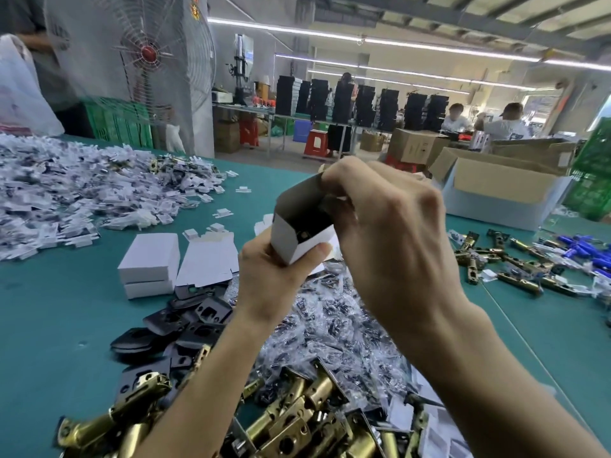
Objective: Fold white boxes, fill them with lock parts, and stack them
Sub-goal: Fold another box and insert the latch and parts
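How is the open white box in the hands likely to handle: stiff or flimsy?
The white box looks like thin folded card, so probably light and crushable. With its flap open, it likely flexes in the left hand. A dark part inside probably adds weight.

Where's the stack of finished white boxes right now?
In the head view, the two stacked white boxes sit on the green table, left of the left hand, beside a flat box blank and just beyond the black plates.
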Demonstrator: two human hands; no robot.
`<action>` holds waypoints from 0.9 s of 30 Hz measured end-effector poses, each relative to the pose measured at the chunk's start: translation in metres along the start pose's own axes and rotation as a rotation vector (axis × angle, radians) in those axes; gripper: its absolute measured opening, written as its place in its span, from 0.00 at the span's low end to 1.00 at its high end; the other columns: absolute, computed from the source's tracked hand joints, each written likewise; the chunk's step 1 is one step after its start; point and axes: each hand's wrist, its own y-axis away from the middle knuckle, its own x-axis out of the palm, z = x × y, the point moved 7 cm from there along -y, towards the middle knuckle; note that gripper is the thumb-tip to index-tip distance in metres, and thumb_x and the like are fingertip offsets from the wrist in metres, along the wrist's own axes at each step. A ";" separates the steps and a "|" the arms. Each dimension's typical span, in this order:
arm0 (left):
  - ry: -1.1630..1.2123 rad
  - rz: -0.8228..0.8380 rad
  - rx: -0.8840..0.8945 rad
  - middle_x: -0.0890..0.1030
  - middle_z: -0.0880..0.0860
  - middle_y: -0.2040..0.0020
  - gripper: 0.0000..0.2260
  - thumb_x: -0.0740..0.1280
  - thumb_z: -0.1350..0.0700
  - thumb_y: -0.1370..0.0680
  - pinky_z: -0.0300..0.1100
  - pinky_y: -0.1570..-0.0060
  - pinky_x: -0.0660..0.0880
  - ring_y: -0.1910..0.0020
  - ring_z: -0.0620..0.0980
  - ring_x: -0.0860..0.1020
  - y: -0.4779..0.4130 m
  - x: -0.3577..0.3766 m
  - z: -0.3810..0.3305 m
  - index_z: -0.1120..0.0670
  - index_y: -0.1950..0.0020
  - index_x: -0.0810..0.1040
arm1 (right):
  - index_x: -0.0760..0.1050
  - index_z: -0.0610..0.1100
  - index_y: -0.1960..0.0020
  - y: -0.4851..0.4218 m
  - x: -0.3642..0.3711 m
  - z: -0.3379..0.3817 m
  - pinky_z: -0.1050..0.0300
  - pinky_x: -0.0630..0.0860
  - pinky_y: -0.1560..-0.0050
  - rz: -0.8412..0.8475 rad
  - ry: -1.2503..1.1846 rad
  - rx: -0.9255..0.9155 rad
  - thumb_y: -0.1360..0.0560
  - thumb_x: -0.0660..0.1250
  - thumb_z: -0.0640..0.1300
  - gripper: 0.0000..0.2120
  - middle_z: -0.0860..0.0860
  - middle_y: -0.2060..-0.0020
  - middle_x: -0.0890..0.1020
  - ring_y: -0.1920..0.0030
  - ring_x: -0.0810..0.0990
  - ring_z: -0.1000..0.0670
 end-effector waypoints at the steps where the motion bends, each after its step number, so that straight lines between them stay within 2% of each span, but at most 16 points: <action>1: -0.055 -0.002 0.001 0.82 0.42 0.68 0.13 0.80 0.60 0.31 0.32 0.72 0.71 0.70 0.40 0.76 0.000 -0.001 0.002 0.45 0.66 0.81 | 0.76 0.40 0.51 -0.001 0.003 -0.005 0.44 0.77 0.61 0.013 0.000 0.036 0.29 0.69 0.34 0.08 0.44 0.58 0.81 0.58 0.79 0.39; 4: -0.216 0.004 -0.014 0.80 0.43 0.70 0.09 0.79 0.50 0.34 0.34 0.76 0.68 0.73 0.45 0.74 0.001 -0.003 0.005 0.43 0.67 0.79 | 0.72 0.42 0.53 -0.005 0.009 -0.021 0.46 0.77 0.63 0.021 0.058 0.138 0.28 0.70 0.34 0.08 0.45 0.61 0.81 0.62 0.79 0.39; 5: -0.251 0.013 -0.013 0.79 0.42 0.71 0.09 0.79 0.49 0.34 0.34 0.76 0.67 0.74 0.44 0.73 0.001 -0.002 0.005 0.43 0.67 0.79 | 0.72 0.42 0.54 -0.006 0.010 -0.025 0.46 0.76 0.65 0.019 0.093 0.165 0.28 0.69 0.34 0.08 0.45 0.62 0.81 0.62 0.78 0.39; 7: -0.312 0.036 -0.013 0.77 0.38 0.72 0.13 0.80 0.49 0.33 0.30 0.76 0.64 0.74 0.41 0.72 0.001 0.000 0.006 0.41 0.68 0.77 | 0.73 0.44 0.53 -0.008 0.014 -0.034 0.49 0.74 0.67 0.042 0.192 0.216 0.26 0.68 0.35 0.06 0.44 0.63 0.80 0.63 0.77 0.38; 9: -0.354 0.048 -0.060 0.77 0.37 0.73 0.14 0.81 0.52 0.32 0.28 0.76 0.64 0.74 0.40 0.73 0.000 -0.001 0.012 0.41 0.67 0.76 | 0.74 0.46 0.49 -0.008 0.025 -0.046 0.52 0.68 0.67 0.119 0.265 0.269 0.24 0.65 0.37 0.06 0.44 0.59 0.80 0.61 0.76 0.39; 12: -0.415 0.075 -0.177 0.81 0.38 0.68 0.11 0.81 0.51 0.32 0.34 0.74 0.73 0.70 0.43 0.76 0.001 -0.004 0.024 0.43 0.62 0.80 | 0.73 0.50 0.40 -0.003 0.050 -0.066 0.50 0.71 0.58 0.329 0.155 0.357 0.21 0.59 0.40 0.12 0.45 0.48 0.80 0.49 0.76 0.39; 14: -0.424 0.080 -0.239 0.82 0.41 0.67 0.11 0.81 0.51 0.32 0.45 0.67 0.81 0.66 0.48 0.81 0.002 -0.005 0.029 0.43 0.64 0.80 | 0.74 0.48 0.42 0.002 0.057 -0.074 0.45 0.75 0.50 0.366 0.045 0.385 0.19 0.58 0.43 0.09 0.44 0.48 0.80 0.46 0.75 0.40; 15: -0.407 0.072 -0.274 0.83 0.42 0.66 0.11 0.81 0.52 0.32 0.51 0.64 0.83 0.63 0.50 0.82 0.002 -0.006 0.031 0.43 0.64 0.80 | 0.74 0.46 0.45 0.003 0.056 -0.076 0.44 0.76 0.50 0.319 -0.004 0.380 0.20 0.59 0.44 0.07 0.44 0.50 0.81 0.47 0.76 0.40; 17: -0.359 0.047 -0.330 0.84 0.42 0.64 0.11 0.81 0.53 0.32 0.54 0.62 0.83 0.60 0.51 0.84 0.003 -0.009 0.033 0.44 0.64 0.80 | 0.75 0.46 0.49 0.004 0.047 -0.080 0.42 0.77 0.53 0.132 -0.097 0.375 0.21 0.62 0.43 0.04 0.46 0.55 0.82 0.52 0.79 0.41; 19: -0.287 0.021 -0.371 0.84 0.40 0.61 0.12 0.81 0.54 0.32 0.48 0.64 0.84 0.62 0.45 0.84 0.002 -0.012 0.032 0.43 0.61 0.79 | 0.76 0.47 0.52 0.008 0.038 -0.088 0.43 0.78 0.55 -0.055 -0.169 0.422 0.23 0.64 0.41 0.03 0.50 0.61 0.82 0.56 0.80 0.43; 21: -0.201 -0.011 -0.405 0.84 0.43 0.57 0.12 0.81 0.55 0.31 0.42 0.67 0.82 0.62 0.44 0.84 0.001 -0.016 0.031 0.45 0.55 0.80 | 0.74 0.47 0.53 0.016 0.048 -0.103 0.43 0.78 0.55 -0.115 -0.243 0.530 0.24 0.63 0.41 0.03 0.51 0.63 0.81 0.57 0.81 0.43; 23: -0.169 -0.049 -0.404 0.84 0.46 0.55 0.13 0.81 0.54 0.31 0.41 0.67 0.81 0.60 0.46 0.84 -0.002 -0.021 0.027 0.49 0.52 0.81 | 0.73 0.47 0.53 0.027 0.079 -0.116 0.43 0.78 0.51 0.016 -0.301 0.668 0.24 0.62 0.40 0.03 0.46 0.60 0.82 0.53 0.80 0.41; 24: -0.170 -0.068 -0.386 0.84 0.47 0.55 0.13 0.81 0.54 0.32 0.42 0.67 0.82 0.60 0.46 0.84 -0.005 -0.024 0.023 0.48 0.53 0.80 | 0.73 0.47 0.53 0.034 0.100 -0.118 0.44 0.78 0.50 0.153 -0.304 0.717 0.24 0.62 0.40 0.04 0.44 0.58 0.83 0.52 0.80 0.41; 25: -0.176 -0.085 -0.365 0.84 0.46 0.56 0.13 0.82 0.54 0.32 0.44 0.65 0.82 0.60 0.46 0.84 -0.007 -0.027 0.020 0.47 0.55 0.80 | 0.74 0.47 0.53 0.040 0.123 -0.116 0.47 0.79 0.50 0.323 -0.300 0.721 0.24 0.63 0.39 0.04 0.43 0.55 0.83 0.52 0.80 0.42; 27: -0.191 -0.115 -0.333 0.84 0.46 0.55 0.13 0.82 0.54 0.33 0.52 0.58 0.83 0.56 0.50 0.85 -0.014 -0.037 0.015 0.46 0.56 0.80 | 0.79 0.44 0.50 0.048 0.170 -0.094 0.54 0.78 0.53 0.665 -0.324 0.583 0.24 0.65 0.37 0.06 0.43 0.51 0.84 0.55 0.82 0.45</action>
